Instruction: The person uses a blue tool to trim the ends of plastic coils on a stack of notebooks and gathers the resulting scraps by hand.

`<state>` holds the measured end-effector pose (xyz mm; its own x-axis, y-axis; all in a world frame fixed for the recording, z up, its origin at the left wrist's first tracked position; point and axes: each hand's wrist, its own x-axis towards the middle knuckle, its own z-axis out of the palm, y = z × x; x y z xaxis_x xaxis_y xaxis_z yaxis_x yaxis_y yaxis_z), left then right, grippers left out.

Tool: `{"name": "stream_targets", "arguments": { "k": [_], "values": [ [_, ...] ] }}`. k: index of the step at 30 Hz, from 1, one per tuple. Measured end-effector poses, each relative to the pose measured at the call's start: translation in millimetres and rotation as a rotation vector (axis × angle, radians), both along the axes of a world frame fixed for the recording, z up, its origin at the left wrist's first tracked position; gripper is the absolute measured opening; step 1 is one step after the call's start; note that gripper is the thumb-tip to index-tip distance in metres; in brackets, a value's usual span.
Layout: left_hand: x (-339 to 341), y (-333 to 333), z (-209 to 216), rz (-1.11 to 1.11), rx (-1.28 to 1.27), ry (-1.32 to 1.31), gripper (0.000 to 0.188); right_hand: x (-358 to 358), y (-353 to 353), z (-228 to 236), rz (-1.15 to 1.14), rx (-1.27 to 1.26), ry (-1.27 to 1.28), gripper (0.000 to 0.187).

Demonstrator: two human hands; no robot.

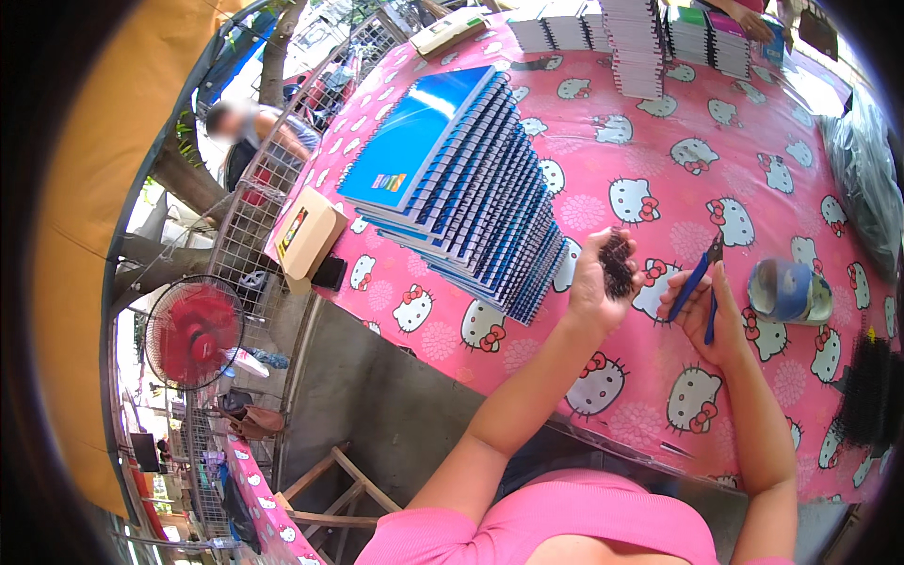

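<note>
My left hand (pixel 603 282) is closed around a small bunch of black binding coils (pixel 617 266), held above the table. Blue-handled cutting pliers (pixel 692 285) rest in my right hand (pixel 708 315), their dark jaws pointing up and away from me and their handles spread apart. To the left of my left hand stands a tall, leaning stack of spiral-bound notebooks (pixel 414 141) with shiny blue covers. The black coil edges of the notebooks face toward my hands.
A pink cartoon-cat cloth (pixel 621 141) covers the table. Beside my right hand lies a blue rounded, slipper-like thing (pixel 780 290); black coils (pixel 862 395) lie farther right. More notebook stacks (pixel 633 47) and another person's hand (pixel 753 26) are at the far edge. A red fan (pixel 195 331) stands left.
</note>
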<state>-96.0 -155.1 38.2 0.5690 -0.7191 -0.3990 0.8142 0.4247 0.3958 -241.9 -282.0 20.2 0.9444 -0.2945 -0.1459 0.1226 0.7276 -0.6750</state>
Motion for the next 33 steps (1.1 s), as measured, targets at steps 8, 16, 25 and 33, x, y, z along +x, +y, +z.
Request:
{"name": "stream_targets", "arguments": {
  "k": [8, 16, 25, 33],
  "values": [
    [9, 6, -12, -0.062, -0.353, 0.465, 0.021, 1, -4, 1, 0.021, 0.034, 0.026, 0.067],
    [9, 9, -12, -0.111, -0.375, 0.418, 0.024, 2, -4, -4, 0.012, 0.079, 0.036, 0.069],
    [13, 10, -15, -0.106, -0.330, 0.463, 0.018, 1, -3, -2, 0.010, 0.086, 0.029, 0.069],
    [10, 9, -19, -0.176, -0.368, 0.366, 0.019, 1, -2, 1, 0.014, 0.049, 0.041, 0.069]
  ]
}}
